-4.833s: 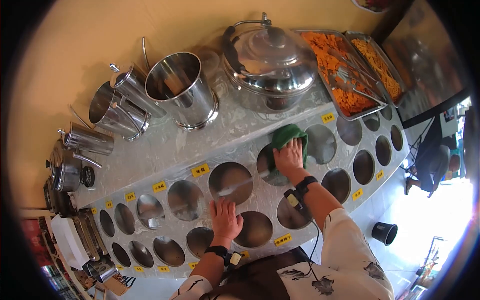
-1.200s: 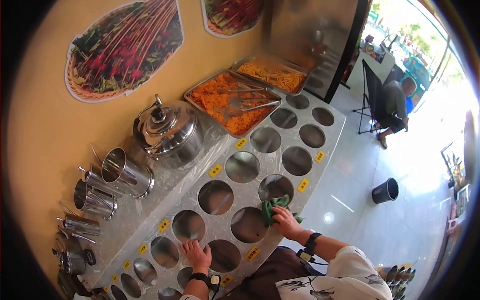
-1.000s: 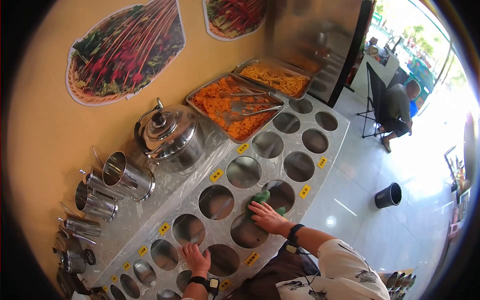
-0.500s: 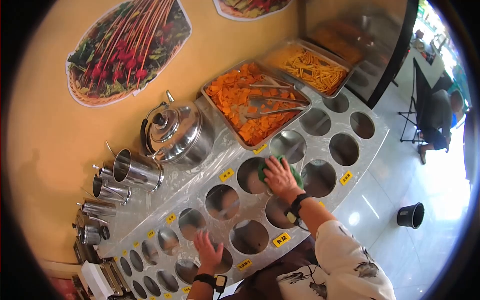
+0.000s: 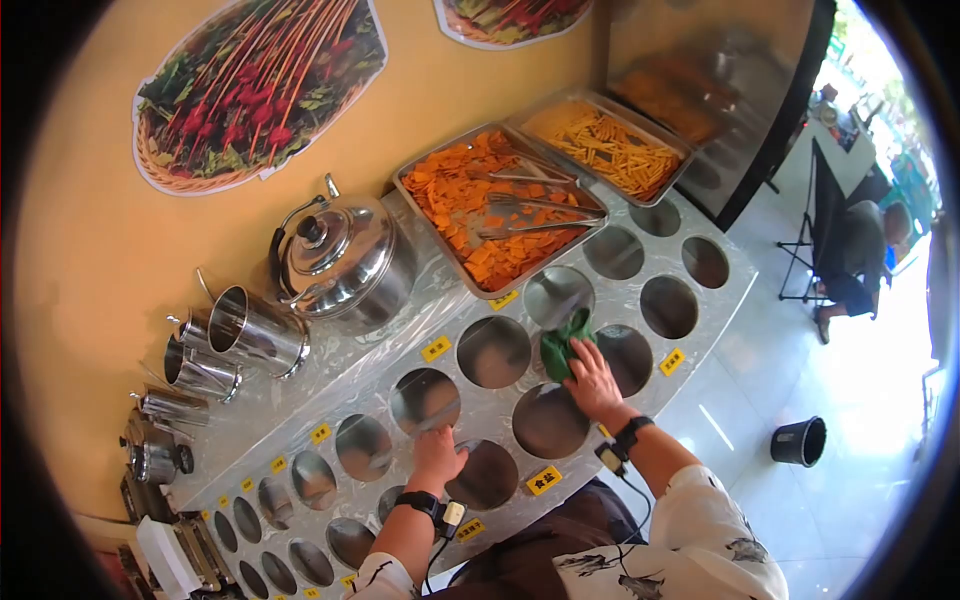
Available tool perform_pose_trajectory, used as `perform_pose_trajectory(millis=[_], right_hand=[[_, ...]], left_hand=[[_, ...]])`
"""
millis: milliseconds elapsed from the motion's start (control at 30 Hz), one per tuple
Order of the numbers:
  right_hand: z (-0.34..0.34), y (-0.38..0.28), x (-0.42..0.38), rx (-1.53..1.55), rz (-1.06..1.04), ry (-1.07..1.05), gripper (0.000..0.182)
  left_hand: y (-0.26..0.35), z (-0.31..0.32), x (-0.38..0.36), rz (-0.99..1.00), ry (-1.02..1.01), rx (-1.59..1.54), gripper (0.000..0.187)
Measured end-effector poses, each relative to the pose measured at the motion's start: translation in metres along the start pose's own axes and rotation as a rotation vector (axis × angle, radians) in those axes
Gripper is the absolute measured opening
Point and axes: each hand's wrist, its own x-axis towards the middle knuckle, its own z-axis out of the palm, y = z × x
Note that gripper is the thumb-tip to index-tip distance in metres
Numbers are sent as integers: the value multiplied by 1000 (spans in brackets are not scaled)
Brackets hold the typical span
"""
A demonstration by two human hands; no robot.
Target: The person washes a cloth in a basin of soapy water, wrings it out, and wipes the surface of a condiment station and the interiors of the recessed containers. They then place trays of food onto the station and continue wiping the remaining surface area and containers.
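My right hand (image 5: pixel 594 384) presses on a bunched green cloth (image 5: pixel 566 347), its fingers laid over it. The cloth rests on the metal counter (image 5: pixel 470 310) between several round holes, touching the edge of a shiny one (image 5: pixel 558 296). My left hand (image 5: pixel 438 462) leans on the counter near the lower rim of another round hole (image 5: pixel 426 398). Its thumb stands apart and the other fingers are bent and partly hidden; I see nothing held in it. Both wrists wear dark bands with small boxes and cables.
A metal tray of orange chips (image 5: pixel 480 258) with tongs and a tray of yellow sticks (image 5: pixel 625 150) stand at the back. A large kettle (image 5: pixel 350 265) and several metal pots (image 5: pixel 258 330) line the wall. A black bin (image 5: pixel 798 441) and a seated person (image 5: pixel 850 255) are at right.
My right hand has drawn the cloth from beside the middle hole toward the right-hand holes. My left hand has shifted up and right, its spread fingers now bent. The view has turned slightly.
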Motion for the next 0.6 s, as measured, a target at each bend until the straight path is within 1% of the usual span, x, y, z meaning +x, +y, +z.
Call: perform_pose_trajectory(millis=[33,100,167,233,300,333,367,433,467,500,533,567,600], right_hand=[[-2,0,-18,63,22,-32,36],[-15,-5,-55,85,88,-217,37],[-27,-16,-71,-39,45,-172,38],[-36,-18,-73,-34,48,-150,37],[-35,-13,-69,14,136,-155,36],[-35,-11,-63,115,175,-114,35],[-33,-12,-53,127,151,-136,35],[-27,-17,-29,210,187,-66,34],[-23,-27,-11,211,113,-47,34],[-11,-34,6,226,106,-65,34],[4,-42,24,290,-2,-46,35],[19,-50,43,354,-109,-22,36],[33,-59,64,378,-243,-52,37]], left_hand=[[1,1,4,16,5,-10,49],[1,2,19,-101,-102,-8,43],[1,-4,24,-82,-132,-1,42],[1,-1,26,-79,-168,6,41],[-3,2,26,-5,-10,2,43],[-6,4,28,-31,-9,-7,43],[-4,2,27,-28,-23,-15,42],[-5,1,26,-58,-48,-26,40],[-5,1,26,-36,-26,-62,39],[-6,2,27,-10,-3,-95,37],[-8,4,27,-28,-12,-91,37],[-9,5,28,12,4,-101,39],[-10,6,31,54,22,-111,41]])
